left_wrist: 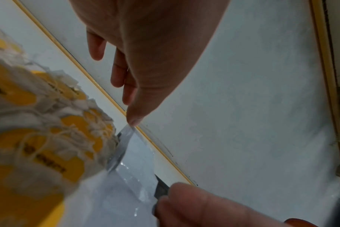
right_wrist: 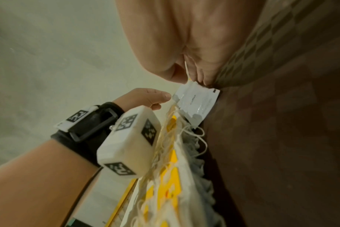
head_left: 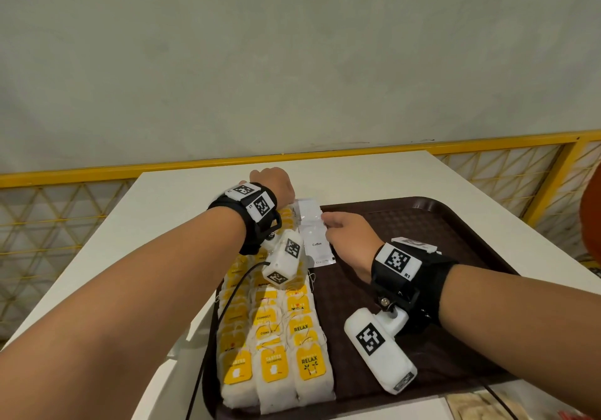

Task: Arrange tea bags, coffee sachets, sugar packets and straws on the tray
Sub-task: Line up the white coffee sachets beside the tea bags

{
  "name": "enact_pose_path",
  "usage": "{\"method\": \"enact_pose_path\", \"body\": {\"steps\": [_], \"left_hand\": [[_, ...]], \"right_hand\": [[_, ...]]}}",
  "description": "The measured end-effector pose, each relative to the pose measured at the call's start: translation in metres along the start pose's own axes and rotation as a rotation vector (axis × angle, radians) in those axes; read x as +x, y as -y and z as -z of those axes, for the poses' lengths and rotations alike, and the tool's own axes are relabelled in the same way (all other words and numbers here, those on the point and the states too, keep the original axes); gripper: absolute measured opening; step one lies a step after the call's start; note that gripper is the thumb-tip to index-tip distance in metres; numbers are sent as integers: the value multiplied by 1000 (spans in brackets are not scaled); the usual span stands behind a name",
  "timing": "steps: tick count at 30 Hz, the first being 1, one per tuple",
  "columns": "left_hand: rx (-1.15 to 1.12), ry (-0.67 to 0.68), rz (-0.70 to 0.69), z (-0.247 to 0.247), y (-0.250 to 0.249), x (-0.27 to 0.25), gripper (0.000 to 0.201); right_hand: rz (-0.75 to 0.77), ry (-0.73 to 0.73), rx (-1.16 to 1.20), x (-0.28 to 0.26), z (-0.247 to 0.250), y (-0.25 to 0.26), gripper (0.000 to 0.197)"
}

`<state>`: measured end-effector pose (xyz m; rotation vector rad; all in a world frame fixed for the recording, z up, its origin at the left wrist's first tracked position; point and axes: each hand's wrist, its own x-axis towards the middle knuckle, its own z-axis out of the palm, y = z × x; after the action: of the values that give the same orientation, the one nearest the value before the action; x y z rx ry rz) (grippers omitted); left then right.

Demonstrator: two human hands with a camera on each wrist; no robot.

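Observation:
A brown tray lies on the white table. Tea bags with yellow tags fill three rows along its left side. Right of their far end lie white coffee sachets, overlapping, the near one marked "Coffee". My right hand pinches the sachets' right edge between thumb and fingers. My left hand is at the far end, its thumb tip touching the top corner of a sachet while the fingers stay loosely straight. In the right wrist view that thumb meets the sachet corner.
The white table ends at a yellow railing with mesh panels, and a pale wall stands behind. The tray's right half is bare. An orange object shows at the right edge, and some packets at the bottom right.

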<state>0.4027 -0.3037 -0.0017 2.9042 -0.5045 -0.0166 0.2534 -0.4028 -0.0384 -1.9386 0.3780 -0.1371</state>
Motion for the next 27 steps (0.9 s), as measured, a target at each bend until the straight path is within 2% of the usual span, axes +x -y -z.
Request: {"method": "enact_pose_path", "body": {"steps": [4, 9, 15, 27], "left_hand": [[-75, -32, -32, 11, -1, -16, 11], [-14, 105, -166, 19, -12, -35, 23], [45, 158, -153, 16, -15, -34, 27], [166, 172, -150, 12, -19, -37, 25]], "right_hand": [[19, -66, -76, 1, 2, -4, 40], [27, -65, -211, 0, 9, -5, 42], [31, -38, -280, 4, 8, -4, 42], [53, -42, -271, 11, 7, -3, 40]]}}
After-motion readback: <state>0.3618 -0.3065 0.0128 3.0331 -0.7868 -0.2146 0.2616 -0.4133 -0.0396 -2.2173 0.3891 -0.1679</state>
